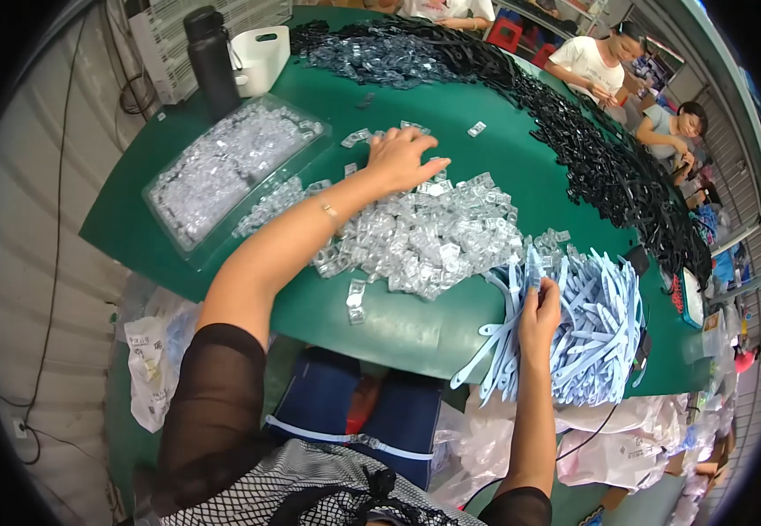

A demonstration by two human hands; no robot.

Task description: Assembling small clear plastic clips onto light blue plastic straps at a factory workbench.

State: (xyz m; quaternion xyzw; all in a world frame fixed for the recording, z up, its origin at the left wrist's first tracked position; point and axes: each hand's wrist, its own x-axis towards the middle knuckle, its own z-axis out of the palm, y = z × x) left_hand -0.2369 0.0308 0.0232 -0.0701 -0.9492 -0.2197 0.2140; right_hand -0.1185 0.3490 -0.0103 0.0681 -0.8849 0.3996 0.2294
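Observation:
A heap of small clear plastic clips (424, 237) lies on the green table in front of me. My left hand (400, 159) reaches over the far left edge of the heap, its thumb apart from the bent fingers; nothing shows in it. A few loose clips lie close by its fingertips. At the right, my right hand (540, 320) pinches a light blue strap (535, 263), which points up and away from me. Beneath and beside that hand spreads a big pile of similar light blue straps (595, 324), some hanging over the table's near edge.
A clear tray (222, 171) full of small clear pieces stands at the left. Behind it are a black bottle (211, 61) and a white bin (262, 60). Black straps (591, 158) line the far edge. Several people sit beyond. Plastic bags (630, 451) lie below the table.

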